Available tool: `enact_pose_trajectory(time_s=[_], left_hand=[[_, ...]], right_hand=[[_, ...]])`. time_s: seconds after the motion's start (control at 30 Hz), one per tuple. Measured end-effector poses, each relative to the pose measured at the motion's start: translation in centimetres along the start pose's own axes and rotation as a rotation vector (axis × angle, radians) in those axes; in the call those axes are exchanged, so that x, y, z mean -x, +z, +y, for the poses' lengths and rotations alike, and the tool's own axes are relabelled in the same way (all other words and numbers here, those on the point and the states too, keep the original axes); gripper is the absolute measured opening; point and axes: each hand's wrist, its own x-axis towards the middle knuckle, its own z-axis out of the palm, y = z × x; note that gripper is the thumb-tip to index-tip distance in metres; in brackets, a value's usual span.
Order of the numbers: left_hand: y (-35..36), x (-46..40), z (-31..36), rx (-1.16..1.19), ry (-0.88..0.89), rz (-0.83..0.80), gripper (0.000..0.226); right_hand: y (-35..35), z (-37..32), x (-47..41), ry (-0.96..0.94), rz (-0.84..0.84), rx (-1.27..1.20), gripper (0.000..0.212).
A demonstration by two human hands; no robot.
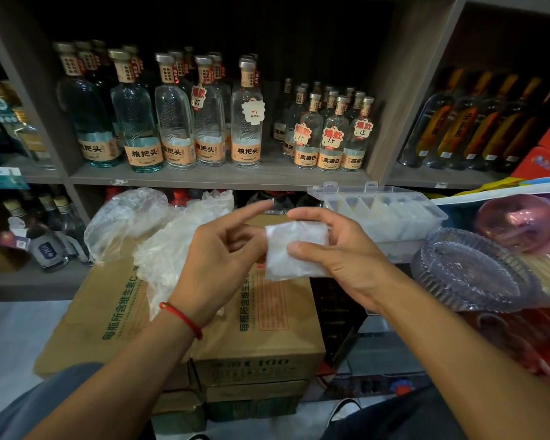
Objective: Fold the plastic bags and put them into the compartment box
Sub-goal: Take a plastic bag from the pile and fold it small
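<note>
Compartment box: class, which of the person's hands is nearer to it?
Right. The right hand, holding the folded bag, is just in front of the compartment box; the left hand is further left, over the cartons.

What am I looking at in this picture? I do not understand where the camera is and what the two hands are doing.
There is no machine. The camera sits on a person's head and looks forward and down, so both arms enter from below. The right hand pinches a folded plastic bag; the left hand, fingers loosely curled, is at the bag's other edge. Loose, unfolded plastic bags lie on a cardboard carton. Behind the hands stands the clear compartment box, lid open, already holding some folded bags. Shelves of bottles fill the background.
</note>
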Motion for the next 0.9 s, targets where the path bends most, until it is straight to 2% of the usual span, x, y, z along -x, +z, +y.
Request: enact_pose_trajectory(time_s=[0.07, 0.13, 0.2, 0.27, 0.4, 0.47, 0.53, 0.63, 0.73, 0.8, 0.9], left_hand=[[-0.4, -0.4, 0.4, 0.179, -0.236, -0.082, 0.029], [-0.5, -0.4, 0.3, 0.252, -0.374, -0.205, 0.031], [-0.1, -0.1, -0.1, 0.15, -0.346, -0.275, 0.026], [0.3, 0.2, -0.5, 0.079, -0.271, -0.243, 0.018], [0.2, 0.0, -0.9, 0.043, -0.226, -0.197, 0.019], [-0.1, -0.3, -0.8, 0.092, -0.265, -0.266, 0.019], [0.1, -0.4, -0.6, 0.19, -0.324, -0.312, 0.031], [1.4, -0.3, -0.5, 0.168, -0.27, -0.112, 0.039], [2.3, -0.1, -1.2, -0.129, -0.035, 0.117, 0.037], [2.5, -0.1, -1.4, -0.278, 0.06, 0.199, 0.04], [2.8, -0.2, -1.5, -0.356, 0.123, 0.267, 0.037]], right_hand=[[-0.2, -0.1, 0.0, -0.045, 0.062, 0.073, 0.046], [-0.3, -0.1, 0.0, -0.092, 0.113, 0.14, 0.046], [-0.3, 0.0, 0.1, -0.116, 0.135, 0.175, 0.047], [-0.3, 0.1, 0.1, -0.117, 0.131, 0.176, 0.048], [-0.3, 0.2, 0.1, -0.123, 0.132, 0.167, 0.048], [-0.2, 0.2, 0.1, -0.141, 0.138, 0.179, 0.049], [0.0, 0.2, 0.1, -0.153, 0.137, 0.187, 0.049], [0.9, 0.1, -0.1, -0.165, 0.115, 0.196, 0.051], [1.7, -0.1, -0.2, -0.164, 0.145, 0.207, 0.05], [2.2, -0.3, -0.2, -0.137, 0.189, 0.187, 0.042], [3.5, -0.1, -0.3, -0.04, 0.282, 0.07, 0.035]])
